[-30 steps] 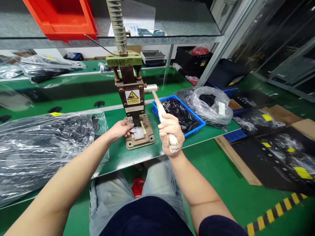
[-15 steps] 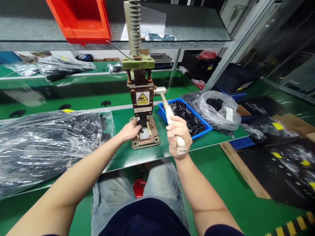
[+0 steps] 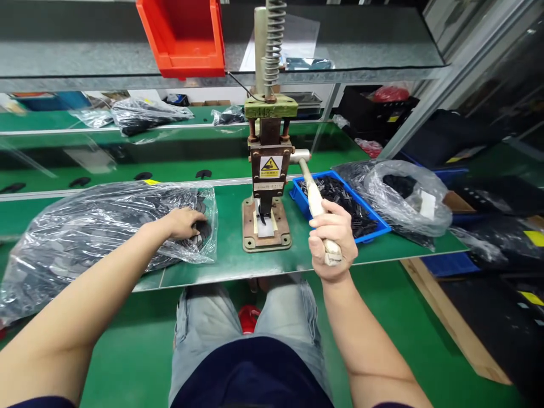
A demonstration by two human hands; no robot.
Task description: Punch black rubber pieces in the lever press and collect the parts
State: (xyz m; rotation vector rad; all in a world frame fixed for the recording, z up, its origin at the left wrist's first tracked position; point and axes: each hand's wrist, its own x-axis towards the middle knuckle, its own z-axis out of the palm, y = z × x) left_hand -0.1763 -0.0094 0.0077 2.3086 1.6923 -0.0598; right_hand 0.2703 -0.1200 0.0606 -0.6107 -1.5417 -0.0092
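Observation:
My right hand is wrapped round the pale, tape-wrapped end of the press lever. This lever runs up to the side of a hand press with a yellow warning label. Under the ram lies a small black curved piece, on the press's base plate. Off to the left, my left hand rests over the mouth of a clear plastic bag, its fingers loosely bent and apart. They touch flat dark curved pieces there; I see none held.
A blue tray of small black parts sits right of the press, beside another clear bag. Several dark arc-shaped pieces lie behind the left bag. A red bin stands on the shelf above.
My left hand has moved left from the press base to the bag. The right hand stays on the lever. The whole view has shifted, so the press appears further right.

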